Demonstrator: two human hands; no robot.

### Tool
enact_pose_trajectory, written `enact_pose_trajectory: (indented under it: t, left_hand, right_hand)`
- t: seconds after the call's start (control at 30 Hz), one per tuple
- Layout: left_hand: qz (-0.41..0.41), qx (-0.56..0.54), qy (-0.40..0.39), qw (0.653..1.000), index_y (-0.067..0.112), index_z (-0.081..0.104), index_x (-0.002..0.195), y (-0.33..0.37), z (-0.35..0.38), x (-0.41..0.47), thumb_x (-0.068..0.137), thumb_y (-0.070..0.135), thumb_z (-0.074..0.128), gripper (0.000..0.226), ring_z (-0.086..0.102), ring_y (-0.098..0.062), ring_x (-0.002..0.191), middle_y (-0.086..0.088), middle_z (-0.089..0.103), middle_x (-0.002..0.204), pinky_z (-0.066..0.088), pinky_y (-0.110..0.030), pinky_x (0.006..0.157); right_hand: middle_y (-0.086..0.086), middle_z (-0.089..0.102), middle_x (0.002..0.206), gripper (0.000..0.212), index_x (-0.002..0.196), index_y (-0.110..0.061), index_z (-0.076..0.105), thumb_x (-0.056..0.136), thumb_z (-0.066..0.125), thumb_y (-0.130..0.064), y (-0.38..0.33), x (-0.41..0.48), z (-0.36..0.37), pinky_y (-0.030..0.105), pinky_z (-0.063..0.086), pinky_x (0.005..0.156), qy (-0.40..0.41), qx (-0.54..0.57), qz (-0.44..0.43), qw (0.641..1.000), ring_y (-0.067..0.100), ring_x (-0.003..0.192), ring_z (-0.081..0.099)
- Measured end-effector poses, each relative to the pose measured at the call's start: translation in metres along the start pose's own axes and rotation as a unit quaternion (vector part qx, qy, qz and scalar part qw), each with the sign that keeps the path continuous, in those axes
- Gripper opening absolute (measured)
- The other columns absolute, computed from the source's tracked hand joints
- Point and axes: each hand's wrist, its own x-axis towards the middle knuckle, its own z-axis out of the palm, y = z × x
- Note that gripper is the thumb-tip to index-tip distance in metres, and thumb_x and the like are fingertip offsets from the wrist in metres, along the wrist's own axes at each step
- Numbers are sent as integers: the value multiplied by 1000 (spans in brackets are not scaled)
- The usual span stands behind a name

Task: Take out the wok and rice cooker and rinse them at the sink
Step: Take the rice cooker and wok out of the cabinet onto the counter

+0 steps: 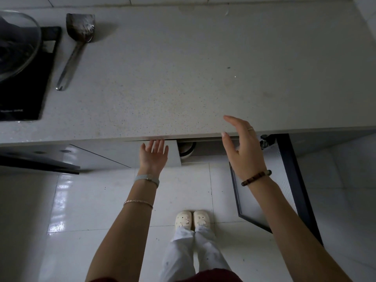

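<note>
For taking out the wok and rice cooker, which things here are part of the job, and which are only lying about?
Job: left hand, right hand, left cupboard door, right cupboard door, round pot inside the cupboard.
Lying about: spatula, glass lid, stove.

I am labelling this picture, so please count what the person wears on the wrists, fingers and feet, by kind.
Bracelets: 3
Rings: 1
Slippers: 2
Total: 6
</note>
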Motion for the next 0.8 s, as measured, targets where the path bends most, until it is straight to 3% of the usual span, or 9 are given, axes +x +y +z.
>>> enact_pose_trajectory:
  t: [0.13, 0.27, 0.37, 0.53, 0.7, 0.8]
  left_hand:
    - [-4, -14, 7, 1000, 9, 49, 127, -1, -16, -8, 103, 43, 33, 45, 42, -26, 136, -11, 44, 146, 34, -38, 112]
    - [-14, -13, 2, 1000, 9, 46, 135, -1, -51, -27, 102, 45, 33, 50, 40, -28, 137, -13, 43, 147, 34, -38, 111]
    - [-20, -14, 8, 1000, 7, 50, 129, 0, -80, -45, 101, 47, 34, 51, 44, -31, 133, -15, 48, 141, 33, -39, 114]
    - [-24, 1, 18, 1000, 7, 57, 119, 11, -116, -69, 99, 50, 36, 52, 59, -28, 109, -14, 59, 121, 46, -39, 95]
    - [-27, 35, 37, 998, 7, 58, 101, 29, -144, -90, 96, 52, 39, 50, 58, -24, 89, -12, 58, 93, 47, -36, 86]
    - [-35, 53, 43, 997, 4, 58, 101, 45, -161, -100, 96, 51, 40, 51, 56, -24, 83, -12, 57, 89, 48, -35, 81]
  right_hand:
    - [1, 55, 130, 39, 131, -13, 51, 96, 46, -29, -2, -7, -6, 35, 41, 105, -14, 2, -18, 1000, 13, 124, 47]
    - [2, 55, 130, 39, 131, -12, 51, 97, 46, -28, -14, -15, -2, 34, 42, 105, -42, 8, -48, 998, 13, 123, 48]
    - [2, 55, 130, 40, 131, -11, 51, 96, 44, -31, -27, -19, 7, 33, 42, 104, -69, 15, -71, 995, 13, 123, 49]
    - [3, 55, 129, 40, 131, -11, 51, 96, 45, -31, -50, -29, 28, 29, 41, 104, -117, 29, -119, 986, 14, 122, 49]
    - [1, 54, 132, 42, 132, -12, 51, 96, 45, -31, -74, -39, 53, 33, 41, 106, -162, 44, -155, 974, 11, 126, 46]
    - [0, 54, 132, 40, 132, -13, 52, 96, 48, -29, -90, -46, 70, 34, 42, 106, -180, 48, -173, 967, 11, 126, 46]
